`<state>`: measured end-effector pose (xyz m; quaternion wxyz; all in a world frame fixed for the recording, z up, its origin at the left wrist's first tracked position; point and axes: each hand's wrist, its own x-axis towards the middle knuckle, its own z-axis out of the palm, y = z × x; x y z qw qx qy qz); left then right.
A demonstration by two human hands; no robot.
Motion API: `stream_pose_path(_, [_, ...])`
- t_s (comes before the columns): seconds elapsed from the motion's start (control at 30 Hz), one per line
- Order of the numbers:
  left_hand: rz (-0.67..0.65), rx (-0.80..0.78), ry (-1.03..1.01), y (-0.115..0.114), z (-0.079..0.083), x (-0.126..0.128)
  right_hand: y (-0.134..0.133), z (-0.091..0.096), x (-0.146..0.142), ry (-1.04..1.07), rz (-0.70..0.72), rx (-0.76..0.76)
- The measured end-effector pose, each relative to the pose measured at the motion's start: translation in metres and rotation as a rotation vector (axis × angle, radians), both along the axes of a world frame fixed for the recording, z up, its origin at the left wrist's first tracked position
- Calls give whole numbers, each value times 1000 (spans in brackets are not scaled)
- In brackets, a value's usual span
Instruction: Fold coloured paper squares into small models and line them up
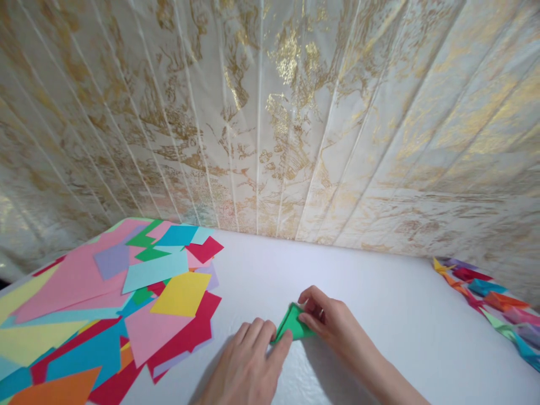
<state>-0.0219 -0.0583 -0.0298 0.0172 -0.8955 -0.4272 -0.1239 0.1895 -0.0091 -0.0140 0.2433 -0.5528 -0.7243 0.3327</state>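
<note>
A small green folded paper (294, 324), roughly a triangle, lies on the white table between my two hands. My left hand (251, 360) holds its left corner, the thumb laid along the lower left edge and the fingers curled beside it. At the right side of the paper, my right hand (333, 320) pinches it between thumb and bent fingers. My right fingertips partly hide that edge, so the exact fold there does not show.
Many loose coloured paper sheets (181, 293) overlap on the left of the white table (337, 270). Rows of folded paper figures (502, 301) sit at the far right. A pleated white-and-gold curtain (270, 124) hangs along the table's back edge.
</note>
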Motion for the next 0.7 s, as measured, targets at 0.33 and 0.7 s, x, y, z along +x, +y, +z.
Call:
stream_pose_path(0.33, [3, -80, -74, -1, 5, -1, -2, -5, -7, -155, -21, 137])
stream_pose_path(0.7, [28, -110, -67, -1, 8, 3, 5, -1, -7, -112, -57, 25])
